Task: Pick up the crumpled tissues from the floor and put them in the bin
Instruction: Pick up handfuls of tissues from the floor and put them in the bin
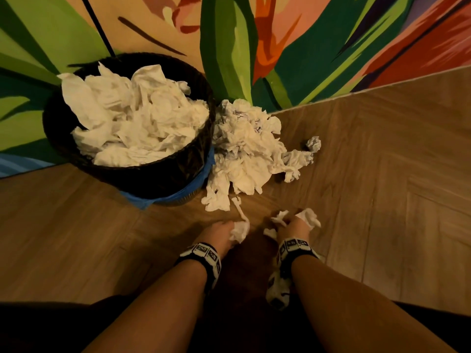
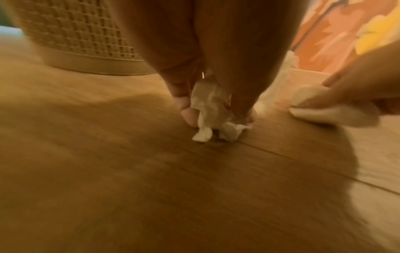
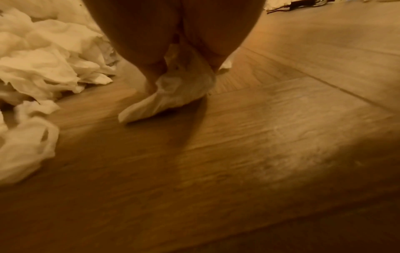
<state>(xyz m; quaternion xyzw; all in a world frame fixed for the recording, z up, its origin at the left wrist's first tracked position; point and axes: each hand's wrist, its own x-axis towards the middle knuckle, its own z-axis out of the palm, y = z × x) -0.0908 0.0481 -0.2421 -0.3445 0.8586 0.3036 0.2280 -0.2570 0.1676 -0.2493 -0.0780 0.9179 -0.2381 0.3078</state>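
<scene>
Wood floor, overfull bin, tissue heap beside; both grips clamped on tissues

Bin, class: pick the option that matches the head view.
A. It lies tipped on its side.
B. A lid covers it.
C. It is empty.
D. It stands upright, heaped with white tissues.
D: the bin stands upright, with crumpled tissues heaped to its rim, and no lid on it.
</scene>
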